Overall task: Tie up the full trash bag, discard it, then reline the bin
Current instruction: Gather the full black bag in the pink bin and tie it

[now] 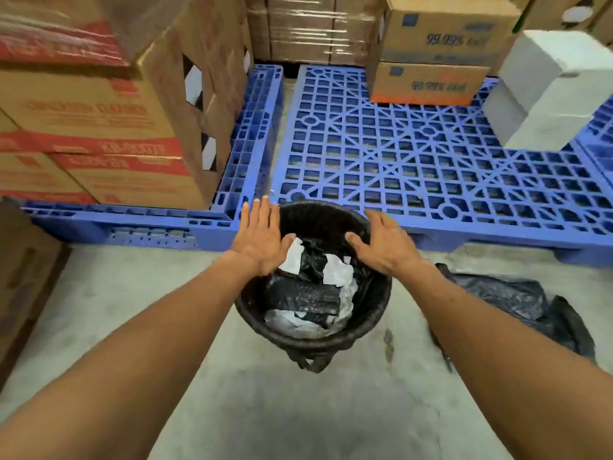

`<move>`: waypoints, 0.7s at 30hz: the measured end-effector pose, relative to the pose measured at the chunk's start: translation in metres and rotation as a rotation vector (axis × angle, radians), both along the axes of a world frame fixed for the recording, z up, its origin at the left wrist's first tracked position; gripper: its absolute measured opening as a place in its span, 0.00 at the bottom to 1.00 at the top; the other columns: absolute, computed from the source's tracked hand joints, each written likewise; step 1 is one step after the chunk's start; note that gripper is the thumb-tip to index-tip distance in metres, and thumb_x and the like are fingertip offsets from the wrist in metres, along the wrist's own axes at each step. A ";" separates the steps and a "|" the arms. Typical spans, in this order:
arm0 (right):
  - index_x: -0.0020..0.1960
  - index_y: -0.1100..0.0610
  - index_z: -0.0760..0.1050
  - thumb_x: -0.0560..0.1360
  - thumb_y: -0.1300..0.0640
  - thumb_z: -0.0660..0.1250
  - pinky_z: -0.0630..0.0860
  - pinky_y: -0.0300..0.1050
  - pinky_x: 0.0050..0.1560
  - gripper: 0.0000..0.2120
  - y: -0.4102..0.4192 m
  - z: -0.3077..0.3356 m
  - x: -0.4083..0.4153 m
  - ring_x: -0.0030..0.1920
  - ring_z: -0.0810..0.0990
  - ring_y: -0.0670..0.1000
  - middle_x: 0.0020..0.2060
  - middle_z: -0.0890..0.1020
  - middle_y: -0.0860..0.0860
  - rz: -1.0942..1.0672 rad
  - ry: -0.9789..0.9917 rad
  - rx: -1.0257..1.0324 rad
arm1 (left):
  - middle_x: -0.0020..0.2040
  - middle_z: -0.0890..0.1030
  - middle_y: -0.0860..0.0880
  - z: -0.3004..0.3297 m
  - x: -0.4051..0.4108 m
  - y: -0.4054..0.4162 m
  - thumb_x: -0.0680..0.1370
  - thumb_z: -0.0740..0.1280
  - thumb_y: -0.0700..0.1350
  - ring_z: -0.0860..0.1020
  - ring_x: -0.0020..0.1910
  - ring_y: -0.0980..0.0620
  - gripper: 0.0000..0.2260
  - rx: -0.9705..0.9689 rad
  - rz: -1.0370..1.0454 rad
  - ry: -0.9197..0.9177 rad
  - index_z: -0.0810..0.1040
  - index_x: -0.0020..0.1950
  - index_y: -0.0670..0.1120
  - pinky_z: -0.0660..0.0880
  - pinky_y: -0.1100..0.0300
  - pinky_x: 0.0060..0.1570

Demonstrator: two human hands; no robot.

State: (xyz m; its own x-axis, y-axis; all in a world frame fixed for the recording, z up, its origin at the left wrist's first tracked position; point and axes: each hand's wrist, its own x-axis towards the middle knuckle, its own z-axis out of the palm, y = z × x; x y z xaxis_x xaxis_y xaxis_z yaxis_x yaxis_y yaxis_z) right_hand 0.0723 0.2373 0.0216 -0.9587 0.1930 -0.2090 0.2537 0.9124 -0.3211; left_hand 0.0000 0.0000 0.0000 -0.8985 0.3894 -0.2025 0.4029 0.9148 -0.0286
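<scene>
A round black bin (311,340) stands on the concrete floor in front of me, lined with a black trash bag. Crumpled white paper and black plastic waste (310,283) fill it. My left hand (262,237) hovers flat over the bin's left rim, fingers spread and holding nothing. My right hand (381,244) hovers over the right rim, also spread and holding nothing. A loose, crumpled black trash bag (517,300) lies on the floor to the right of the bin, partly hidden by my right forearm.
Blue plastic pallets (414,154) lie just behind the bin. Stacked cardboard boxes (99,121) rise at the left and back, white blocks (547,91) sit at the right. A brown box (23,280) stands at the near left. Bare concrete floor (282,410) lies in front.
</scene>
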 end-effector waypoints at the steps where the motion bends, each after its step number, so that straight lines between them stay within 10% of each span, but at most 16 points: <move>1: 0.79 0.57 0.55 0.79 0.35 0.56 0.62 0.56 0.73 0.37 0.001 -0.013 -0.004 0.75 0.62 0.58 0.76 0.63 0.56 0.001 0.027 0.010 | 0.80 0.39 0.38 -0.011 -0.005 0.003 0.83 0.44 0.61 0.38 0.79 0.39 0.35 -0.001 -0.003 0.038 0.41 0.81 0.39 0.35 0.43 0.76; 11: 0.81 0.50 0.50 0.80 0.40 0.60 0.70 0.57 0.68 0.36 0.011 -0.085 -0.044 0.75 0.66 0.58 0.78 0.62 0.52 -0.006 0.110 0.100 | 0.80 0.55 0.37 -0.079 -0.049 0.023 0.83 0.56 0.56 0.56 0.78 0.39 0.33 0.164 -0.015 0.204 0.50 0.80 0.37 0.54 0.47 0.77; 16: 0.77 0.51 0.66 0.84 0.51 0.57 0.75 0.50 0.41 0.21 0.013 -0.095 -0.051 0.50 0.81 0.62 0.54 0.84 0.60 -0.094 0.336 0.163 | 0.62 0.79 0.40 -0.089 -0.050 0.015 0.79 0.62 0.34 0.77 0.61 0.37 0.15 0.525 0.024 0.413 0.77 0.65 0.40 0.75 0.43 0.56; 21: 0.71 0.52 0.75 0.83 0.56 0.59 0.79 0.54 0.45 0.17 0.006 -0.101 -0.050 0.47 0.82 0.63 0.46 0.86 0.60 -0.101 0.484 0.203 | 0.48 0.85 0.41 -0.083 -0.056 0.010 0.79 0.62 0.35 0.80 0.48 0.37 0.12 0.471 0.068 0.495 0.83 0.56 0.44 0.77 0.46 0.44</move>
